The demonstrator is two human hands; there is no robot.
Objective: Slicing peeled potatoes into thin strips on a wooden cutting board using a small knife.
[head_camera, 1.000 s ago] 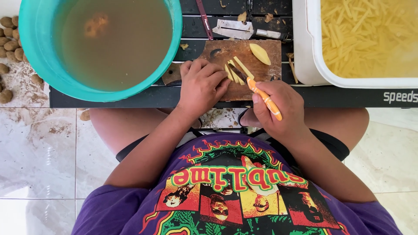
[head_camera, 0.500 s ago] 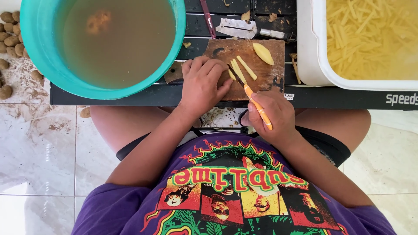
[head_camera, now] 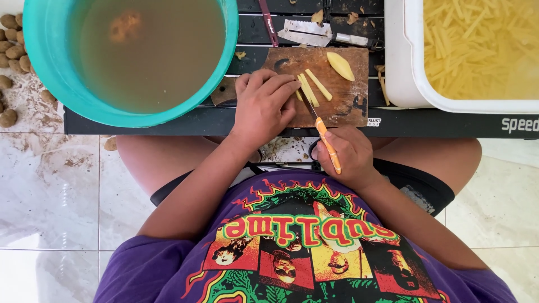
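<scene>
My left hand [head_camera: 263,106] presses down on a piece of potato on the wooden cutting board [head_camera: 342,106], fingers curled over it so the piece is mostly hidden. My right hand [head_camera: 343,157] grips the orange handle of a small knife [head_camera: 324,139], its blade reaching onto the board beside my left fingertips. Pale potato sticks [head_camera: 313,87] lie just right of the blade. A peeled potato half [head_camera: 341,65] rests at the board's far right corner.
A teal basin [head_camera: 39,62] of murky water stands at the left on the black table [head_camera: 140,120]. A white tub [head_camera: 401,67] of cut potato sticks stands at the right. A slicer blade [head_camera: 306,32] lies behind the board. Unpeeled potatoes [head_camera: 11,33] lie on the floor.
My right hand has drawn the knife back toward my body, from over the board to its near edge. My left hand has stayed on the potato piece.
</scene>
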